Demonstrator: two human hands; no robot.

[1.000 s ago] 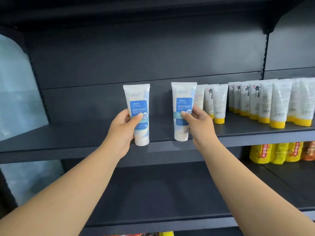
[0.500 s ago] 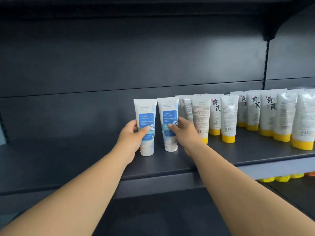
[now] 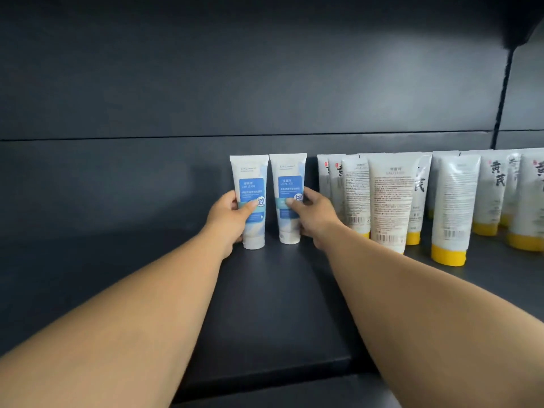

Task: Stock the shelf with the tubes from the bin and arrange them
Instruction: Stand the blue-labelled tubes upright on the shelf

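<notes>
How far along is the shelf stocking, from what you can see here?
Done: a row of yellow-capped tubes already stands on the shelf, to the right. In hand: the left hand grips one blue tube and the right hand grips another blue tube, both upright, caps down, side by side, apart from the row. Left: letting go; the shelf's left side holds no tubes. The bin is out of view.

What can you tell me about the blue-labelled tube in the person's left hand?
The left blue-labelled tube is white, of soft-looking plastic, with a blue panel of small print and a round badge below it. It stands upright on its white cap, flat crimped end up, on the dark shelf deep near the back wall. The left hand grips its middle, thumb across the front. A matching tube stands just to its right, apart from it.
</notes>
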